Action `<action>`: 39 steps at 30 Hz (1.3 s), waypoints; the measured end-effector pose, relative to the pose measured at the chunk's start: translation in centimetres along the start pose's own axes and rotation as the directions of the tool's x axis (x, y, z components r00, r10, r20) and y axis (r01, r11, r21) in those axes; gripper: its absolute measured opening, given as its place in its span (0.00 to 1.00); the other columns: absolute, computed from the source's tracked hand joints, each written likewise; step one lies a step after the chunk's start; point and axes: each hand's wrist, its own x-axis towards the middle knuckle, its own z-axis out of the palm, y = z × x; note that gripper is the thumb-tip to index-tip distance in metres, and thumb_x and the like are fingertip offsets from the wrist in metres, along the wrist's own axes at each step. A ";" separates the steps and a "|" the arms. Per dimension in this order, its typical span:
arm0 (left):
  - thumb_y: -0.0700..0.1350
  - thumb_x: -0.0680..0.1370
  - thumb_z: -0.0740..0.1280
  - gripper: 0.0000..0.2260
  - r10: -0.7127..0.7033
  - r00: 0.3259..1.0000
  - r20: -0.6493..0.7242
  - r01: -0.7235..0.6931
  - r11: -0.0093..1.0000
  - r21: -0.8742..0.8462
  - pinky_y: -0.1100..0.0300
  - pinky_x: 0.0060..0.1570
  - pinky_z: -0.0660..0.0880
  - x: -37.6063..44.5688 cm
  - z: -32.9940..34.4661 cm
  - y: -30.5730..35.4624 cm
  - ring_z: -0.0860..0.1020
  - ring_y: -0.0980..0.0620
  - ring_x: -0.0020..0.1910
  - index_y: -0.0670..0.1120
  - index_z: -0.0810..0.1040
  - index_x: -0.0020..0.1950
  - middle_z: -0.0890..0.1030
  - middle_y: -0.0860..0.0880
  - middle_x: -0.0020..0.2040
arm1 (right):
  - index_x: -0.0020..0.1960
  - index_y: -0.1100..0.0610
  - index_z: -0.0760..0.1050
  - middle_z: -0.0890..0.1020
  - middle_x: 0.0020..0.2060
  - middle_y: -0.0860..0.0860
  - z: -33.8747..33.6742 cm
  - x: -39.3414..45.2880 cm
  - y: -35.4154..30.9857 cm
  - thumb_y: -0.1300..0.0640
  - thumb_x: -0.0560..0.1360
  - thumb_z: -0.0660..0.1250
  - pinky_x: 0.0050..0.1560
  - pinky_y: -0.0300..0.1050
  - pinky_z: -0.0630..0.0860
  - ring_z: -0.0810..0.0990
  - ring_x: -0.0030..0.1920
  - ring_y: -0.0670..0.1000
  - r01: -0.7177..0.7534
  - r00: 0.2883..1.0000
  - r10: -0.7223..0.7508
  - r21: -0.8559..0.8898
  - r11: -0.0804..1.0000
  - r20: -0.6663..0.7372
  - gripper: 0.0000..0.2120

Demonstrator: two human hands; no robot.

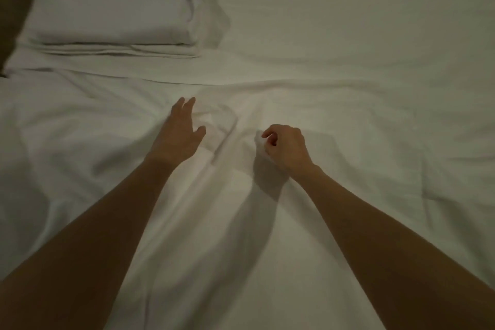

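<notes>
One rumpled white cotton bedsheet (267, 222) covers the bed, with one white pillow (112, 0) at its far left. The left hand (179, 131) lies flat on the sheet, fingers spread. The right hand (285, 146), fingers curled, pinches a raised fold of sheet beside it.
</notes>
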 end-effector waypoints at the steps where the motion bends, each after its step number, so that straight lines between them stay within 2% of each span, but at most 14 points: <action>1: 0.46 0.80 0.62 0.30 -0.021 1.000 0.007 0.021 1.000 -0.001 0.56 0.73 0.51 -0.5 -0.8 -1.2 0.52 0.48 0.77 0.44 0.53 0.78 0.52 0.44 0.79 | 0.56 0.59 0.79 0.83 0.49 0.57 1.0 -0.4 -0.7 0.63 0.76 0.60 0.52 0.46 0.74 0.80 0.50 0.56 -0.016 1.000 0.017 -0.023 1.000 0.020 0.12; 6: 0.42 0.79 0.64 0.30 -0.072 0.994 0.084 0.077 0.995 -0.062 0.55 0.73 0.55 -3.2 -2.3 -5.7 0.58 0.46 0.75 0.44 0.55 0.78 0.59 0.42 0.76 | 0.60 0.62 0.72 0.76 0.55 0.59 3.9 -0.4 -1.7 0.58 0.80 0.59 0.56 0.48 0.70 0.74 0.57 0.58 -0.117 0.986 0.132 -0.140 0.983 0.101 0.12; 8: 0.44 0.79 0.65 0.32 -0.087 0.978 0.188 0.101 0.993 -0.068 0.52 0.73 0.56 -4.3 -1.5 -6.4 0.57 0.46 0.76 0.48 0.52 0.79 0.57 0.43 0.77 | 0.62 0.63 0.69 0.73 0.58 0.60 4.1 0.0 -1.9 0.57 0.80 0.58 0.57 0.51 0.69 0.71 0.60 0.60 -0.128 0.977 0.161 -0.221 0.967 0.140 0.14; 10: 0.49 0.79 0.64 0.34 -0.121 0.960 0.253 0.118 0.993 0.027 0.48 0.74 0.55 -5.3 -0.3 -6.5 0.52 0.45 0.77 0.51 0.46 0.79 0.50 0.43 0.79 | 0.65 0.64 0.64 0.69 0.61 0.60 4.4 0.4 -2.3 0.56 0.81 0.55 0.60 0.52 0.68 0.68 0.62 0.60 -0.123 0.962 0.194 -0.327 0.937 0.194 0.16; 12: 0.52 0.80 0.62 0.35 -0.162 0.959 0.231 0.133 0.981 0.139 0.43 0.72 0.57 -6.2 1.2 -5.2 0.49 0.43 0.78 0.51 0.43 0.79 0.44 0.42 0.79 | 0.67 0.64 0.62 0.67 0.63 0.60 4.6 0.8 -2.5 0.56 0.81 0.54 0.62 0.54 0.67 0.66 0.64 0.61 -0.114 0.947 0.217 -0.383 0.917 0.238 0.18; 15: 0.54 0.80 0.60 0.34 -0.214 0.964 0.160 0.182 0.963 0.197 0.39 0.69 0.59 -7.2 3.2 -1.8 0.47 0.39 0.77 0.53 0.43 0.79 0.40 0.42 0.79 | 0.68 0.64 0.61 0.67 0.65 0.61 5.0 2.0 -2.0 0.56 0.81 0.54 0.64 0.55 0.67 0.65 0.65 0.61 -0.076 0.937 0.212 -0.428 0.901 0.279 0.18; 18: 0.56 0.80 0.58 0.32 -0.193 0.968 0.158 0.148 0.954 0.261 0.37 0.68 0.59 -7.8 4.7 -0.6 0.43 0.35 0.76 0.56 0.43 0.79 0.36 0.43 0.78 | 0.68 0.64 0.61 0.66 0.66 0.63 4.8 2.1 -1.9 0.56 0.81 0.56 0.67 0.56 0.65 0.65 0.67 0.62 -0.079 0.931 0.220 -0.430 0.899 0.290 0.19; 21: 0.58 0.80 0.59 0.33 -0.182 0.967 0.179 0.128 0.953 0.276 0.37 0.67 0.60 -7.2 4.8 -1.2 0.44 0.32 0.75 0.57 0.42 0.78 0.36 0.43 0.78 | 0.68 0.63 0.61 0.66 0.67 0.62 4.7 2.1 -2.2 0.57 0.81 0.57 0.67 0.57 0.65 0.64 0.68 0.62 -0.087 0.934 0.229 -0.447 0.890 0.274 0.19; 24: 0.60 0.79 0.58 0.34 -0.134 0.960 0.247 0.051 0.947 0.317 0.41 0.68 0.60 -6.2 3.9 -1.7 0.50 0.31 0.75 0.56 0.42 0.79 0.39 0.40 0.78 | 0.69 0.62 0.61 0.65 0.68 0.61 4.8 2.1 -2.9 0.57 0.80 0.57 0.66 0.57 0.65 0.64 0.69 0.61 -0.136 0.925 0.285 -0.481 0.866 0.251 0.19; 29: 0.56 0.80 0.58 0.31 0.001 0.937 0.349 -0.140 0.917 0.373 0.50 0.66 0.64 -4.5 1.7 -3.0 0.67 0.37 0.69 0.54 0.48 0.79 0.47 0.35 0.78 | 0.72 0.62 0.59 0.65 0.68 0.61 5.8 1.9 -6.0 0.58 0.80 0.56 0.64 0.55 0.67 0.64 0.69 0.60 -0.254 0.908 0.402 -0.605 0.754 0.120 0.22; 32: 0.55 0.80 0.60 0.31 0.039 0.910 0.412 -0.184 0.929 0.320 0.51 0.64 0.66 -3.8 0.6 -3.7 0.68 0.38 0.68 0.54 0.50 0.79 0.55 0.35 0.76 | 0.72 0.61 0.61 0.66 0.68 0.60 6.7 2.1 -7.1 0.58 0.80 0.57 0.64 0.54 0.67 0.65 0.69 0.59 -0.299 0.898 0.436 -0.638 0.709 0.064 0.21; 35: 0.54 0.80 0.60 0.27 0.174 0.868 0.465 -0.309 0.923 0.231 0.53 0.65 0.64 -2.6 -1.4 -4.3 0.68 0.42 0.69 0.51 0.56 0.78 0.67 0.40 0.72 | 0.69 0.61 0.66 0.69 0.66 0.61 7.5 2.1 -7.5 0.58 0.79 0.59 0.64 0.54 0.66 0.68 0.67 0.59 -0.355 0.895 0.445 -0.668 0.655 -0.038 0.19; 36: 0.53 0.80 0.60 0.26 0.197 0.857 0.476 -0.312 0.934 0.175 0.54 0.66 0.64 -2.0 -2.5 -4.9 0.69 0.43 0.69 0.51 0.60 0.77 0.70 0.43 0.71 | 0.66 0.62 0.70 0.72 0.64 0.61 7.8 2.1 -7.8 0.59 0.77 0.61 0.64 0.54 0.66 0.70 0.65 0.60 -0.370 0.893 0.446 -0.661 0.653 -0.059 0.18; 39: 0.46 0.78 0.64 0.17 0.166 0.856 0.490 -0.136 0.986 -0.095 0.52 0.63 0.71 1.9 -6.2 -7.7 0.76 0.44 0.62 0.50 0.74 0.67 0.76 0.44 0.65 | 0.58 0.62 0.77 0.77 0.57 0.61 7.7 2.8 -9.3 0.59 0.74 0.68 0.62 0.56 0.70 0.75 0.60 0.61 -0.377 0.876 0.479 -0.701 0.606 -0.057 0.14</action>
